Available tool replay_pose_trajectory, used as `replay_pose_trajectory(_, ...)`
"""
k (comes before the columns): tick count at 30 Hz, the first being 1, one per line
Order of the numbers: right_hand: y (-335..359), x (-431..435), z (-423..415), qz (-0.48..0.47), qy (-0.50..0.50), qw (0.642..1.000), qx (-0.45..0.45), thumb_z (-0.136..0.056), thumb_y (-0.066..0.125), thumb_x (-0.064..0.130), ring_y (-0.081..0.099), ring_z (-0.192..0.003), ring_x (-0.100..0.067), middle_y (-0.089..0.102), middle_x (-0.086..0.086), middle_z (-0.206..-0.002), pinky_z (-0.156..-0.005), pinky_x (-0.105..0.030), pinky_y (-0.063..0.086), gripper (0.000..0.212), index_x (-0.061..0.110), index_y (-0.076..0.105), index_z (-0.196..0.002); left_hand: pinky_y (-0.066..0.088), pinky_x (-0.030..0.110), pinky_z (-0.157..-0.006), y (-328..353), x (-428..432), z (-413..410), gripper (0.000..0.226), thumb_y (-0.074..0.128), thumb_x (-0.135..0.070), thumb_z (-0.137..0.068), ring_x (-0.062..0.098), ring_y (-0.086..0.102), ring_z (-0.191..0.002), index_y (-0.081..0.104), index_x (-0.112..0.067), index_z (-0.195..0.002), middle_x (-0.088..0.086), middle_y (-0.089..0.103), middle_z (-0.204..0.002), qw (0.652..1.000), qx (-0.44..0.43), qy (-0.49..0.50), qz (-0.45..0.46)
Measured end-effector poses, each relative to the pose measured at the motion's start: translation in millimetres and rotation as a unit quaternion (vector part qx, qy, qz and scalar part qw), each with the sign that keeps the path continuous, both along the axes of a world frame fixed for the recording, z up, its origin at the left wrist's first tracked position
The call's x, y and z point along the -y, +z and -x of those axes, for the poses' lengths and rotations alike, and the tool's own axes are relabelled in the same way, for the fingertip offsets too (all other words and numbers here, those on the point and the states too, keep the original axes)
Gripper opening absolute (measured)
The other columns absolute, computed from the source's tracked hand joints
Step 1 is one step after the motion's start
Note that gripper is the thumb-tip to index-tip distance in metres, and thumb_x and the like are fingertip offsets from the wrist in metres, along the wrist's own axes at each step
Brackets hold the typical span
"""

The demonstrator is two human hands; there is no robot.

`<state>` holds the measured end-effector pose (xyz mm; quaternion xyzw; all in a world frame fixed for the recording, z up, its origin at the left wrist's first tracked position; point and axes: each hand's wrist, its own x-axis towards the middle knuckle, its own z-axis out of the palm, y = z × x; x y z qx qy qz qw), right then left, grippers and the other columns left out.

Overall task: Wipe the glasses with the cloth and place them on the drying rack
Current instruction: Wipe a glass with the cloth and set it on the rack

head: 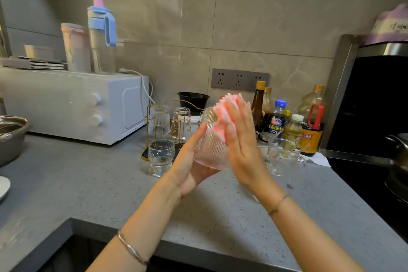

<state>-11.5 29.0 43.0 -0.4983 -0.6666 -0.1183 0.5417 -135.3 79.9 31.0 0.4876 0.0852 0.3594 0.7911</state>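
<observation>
Bench point(88, 183) lies open at lower left; rack point(146, 121), patterned glass point(160, 157), jug point(284, 157) and bottles point(277, 119) crowd the centre.

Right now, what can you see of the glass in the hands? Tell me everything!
The ribbed glass is clear, with fine ridges running down its sides. It is held above the grey counter, tilted, its base nearer the camera. The left hand holds it from below; the right hand presses a pink-and-white cloth against its side, bunched up at the rim.
</observation>
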Motion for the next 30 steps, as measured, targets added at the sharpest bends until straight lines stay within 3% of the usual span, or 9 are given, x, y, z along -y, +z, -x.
replay_pose_trajectory(5, 2.4, 2.3, 3.7, 0.033, 0.063, 0.993, -0.098, -0.104, 0.022, 0.031, -0.005, -0.149, -0.004, 0.003, 0.017, -0.162, -0.123, -0.045, 0.006, 0.049, 0.031, 0.014, -0.153, 0.049, 0.038, -0.090, -0.4, 8.7, -6.1, 0.059, 0.051, -0.054, -0.088, 0.022, 0.063, -0.097, 0.063, -0.012, -0.127, 0.014, 0.066, -0.113, 0.998, 0.048, -0.005, 0.027)
replay_pose_trajectory(8, -14.2, 12.6, 18.7, 0.019, 0.081, 0.995, -0.048, -0.104, 0.023, 0.025, -0.007, -0.150, -0.011, -0.002, 0.010, -0.163, -0.123, -0.044, 0.002, 0.051, 0.021, 0.014, -0.154, 0.047, 0.038, -0.098, 4.3, 6.7, -9.7, 0.065, 0.043, -0.058, -0.093, 0.024, 0.062, -0.109, 0.058, -0.009, -0.133, 0.014, 0.063, -0.126, 0.994, 0.087, -0.020, 0.060)
replay_pose_trajectory(10, -26.3, 16.7, 23.0, 0.007, 0.081, 0.997, -0.012, -0.104, 0.026, 0.024, -0.006, -0.151, -0.017, -0.001, 0.005, -0.164, -0.123, -0.044, 0.004, 0.050, 0.017, 0.019, -0.153, 0.050, 0.036, -0.097, 7.8, 4.0, -9.9, 0.067, 0.041, -0.061, -0.093, 0.022, 0.063, -0.110, 0.062, -0.008, -0.128, 0.011, 0.065, -0.124, 0.989, 0.105, -0.052, 0.090)
replay_pose_trajectory(13, -35.2, 18.8, 20.8, 0.005, 0.075, 0.997, -0.011, -0.104, 0.029, 0.030, -0.006, -0.151, -0.019, 0.000, 0.005, -0.164, -0.122, -0.045, 0.007, 0.051, 0.018, 0.023, -0.153, 0.054, 0.033, -0.090, 8.3, 1.6, -10.8, 0.066, 0.040, -0.062, -0.092, 0.021, 0.066, -0.105, 0.067, -0.009, -0.122, 0.009, 0.068, -0.117, 0.990, 0.090, -0.064, 0.089)
replay_pose_trajectory(17, -33.1, 18.1, 13.5, 0.013, 0.042, 0.999, 0.030, -0.103, 0.030, 0.032, -0.005, -0.151, -0.018, 0.001, 0.006, -0.164, -0.122, -0.037, 0.005, 0.049, 0.023, 0.027, -0.151, 0.046, 0.036, -0.102, 3.0, -1.2, -12.1, 0.064, 0.039, -0.059, -0.094, 0.023, 0.062, -0.114, 0.059, -0.011, -0.131, 0.011, 0.065, -0.124, 0.996, 0.058, -0.024, 0.063)
replay_pose_trajectory(22, -21.5, 16.7, 9.9, 0.012, 0.013, 0.997, 0.069, -0.103, 0.026, 0.040, -0.005, -0.151, -0.015, 0.006, 0.010, -0.163, -0.122, -0.034, 0.002, 0.047, 0.033, 0.028, -0.149, 0.057, 0.035, -0.083, -1.1, -1.4, -11.3, 0.058, 0.045, -0.055, -0.090, 0.022, 0.068, -0.100, 0.063, -0.011, -0.124, 0.011, 0.069, -0.114, 0.997, 0.052, -0.028, 0.059)
replay_pose_trajectory(26, -1.5, 7.6, 0.5, 0.001, 0.022, 1.000, -0.007, -0.104, 0.026, 0.034, -0.006, -0.149, -0.006, 0.005, 0.017, -0.162, -0.123, -0.041, 0.003, 0.045, 0.042, 0.020, -0.148, 0.048, 0.041, -0.092, -6.0, 0.9, -11.4, 0.056, 0.053, -0.054, -0.090, 0.025, 0.063, -0.103, 0.066, -0.011, -0.124, 0.016, 0.065, -0.119, 0.997, 0.041, -0.031, 0.052)
replay_pose_trajectory(30, 5.3, 4.1, 0.0, 0.025, 0.061, 0.994, -0.090, -0.105, 0.024, 0.031, -0.004, -0.148, 0.001, 0.004, 0.029, -0.157, -0.123, -0.043, 0.006, 0.047, 0.036, 0.015, -0.151, 0.033, 0.045, -0.111, -10.3, 4.8, -12.6, 0.063, 0.059, -0.056, -0.084, 0.026, 0.054, -0.114, 0.062, -0.011, -0.128, 0.016, 0.059, -0.125, 0.995, 0.074, -0.044, 0.055)
